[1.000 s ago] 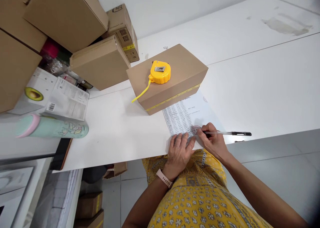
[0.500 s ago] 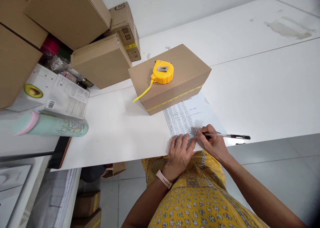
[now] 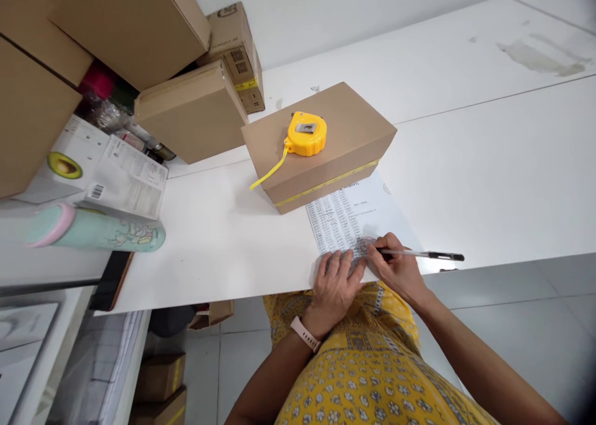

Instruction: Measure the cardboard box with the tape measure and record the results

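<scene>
Head view shows the right hand (image 3: 398, 269) closed around a pen (image 3: 423, 255), tip down on the lower rows of a printed sheet (image 3: 354, 210) at the near edge of the table (image 3: 488, 176); the left hand (image 3: 336, 282) lies flat beside it, fingers spread, pinning the paper — holding nothing; the sheet's far end is tucked under a cardboard box (image 3: 354, 127) bearing a yellow tape measure (image 3: 305, 134); judging by the tip's place, the marking has reached the bottom lines — little of the list seems left.

Tape measure (image 3: 306, 134) on box (image 3: 354, 133) (behind sheet (image 3: 354, 217)).
</scene>
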`<action>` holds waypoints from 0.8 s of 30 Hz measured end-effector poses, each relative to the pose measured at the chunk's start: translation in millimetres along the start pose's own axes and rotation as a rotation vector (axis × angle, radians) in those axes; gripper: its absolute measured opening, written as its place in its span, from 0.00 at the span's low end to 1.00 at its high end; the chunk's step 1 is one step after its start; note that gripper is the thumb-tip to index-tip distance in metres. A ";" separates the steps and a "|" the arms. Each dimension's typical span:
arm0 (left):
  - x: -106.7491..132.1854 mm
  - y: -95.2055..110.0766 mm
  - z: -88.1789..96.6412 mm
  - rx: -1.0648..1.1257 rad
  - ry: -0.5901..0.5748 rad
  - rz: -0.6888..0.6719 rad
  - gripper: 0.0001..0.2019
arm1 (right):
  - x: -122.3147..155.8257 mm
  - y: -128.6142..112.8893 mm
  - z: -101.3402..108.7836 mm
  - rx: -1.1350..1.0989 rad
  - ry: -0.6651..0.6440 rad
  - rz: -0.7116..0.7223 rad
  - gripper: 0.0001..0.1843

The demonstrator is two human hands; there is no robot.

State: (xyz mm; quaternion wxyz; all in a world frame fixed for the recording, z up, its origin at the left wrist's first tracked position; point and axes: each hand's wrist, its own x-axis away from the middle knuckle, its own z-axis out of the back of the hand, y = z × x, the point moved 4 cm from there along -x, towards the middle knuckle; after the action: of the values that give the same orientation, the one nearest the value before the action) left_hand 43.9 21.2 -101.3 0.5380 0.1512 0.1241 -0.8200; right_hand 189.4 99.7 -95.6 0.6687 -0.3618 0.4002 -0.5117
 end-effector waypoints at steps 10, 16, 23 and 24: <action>-1.4 -0.6 2.0 0.025 0.027 0.008 0.22 | -0.8 -2.7 1.2 -0.027 0.006 -0.017 0.16; -1.3 -0.8 1.5 0.029 0.032 0.013 0.22 | -1.7 -1.3 1.9 0.016 0.033 0.016 0.15; -1.3 -1.1 0.9 0.022 0.036 0.014 0.22 | -2.7 -4.5 1.6 -0.013 0.013 -0.015 0.16; -1.1 -1.0 0.4 0.016 0.027 0.013 0.22 | -2.7 -5.1 1.6 -0.016 0.014 -0.026 0.17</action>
State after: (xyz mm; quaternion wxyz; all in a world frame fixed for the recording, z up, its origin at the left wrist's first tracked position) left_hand 43.4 22.4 -100.4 0.5403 0.1676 0.1237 -0.8153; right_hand 188.5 101.4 -90.0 0.6560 -0.3688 0.4044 -0.5198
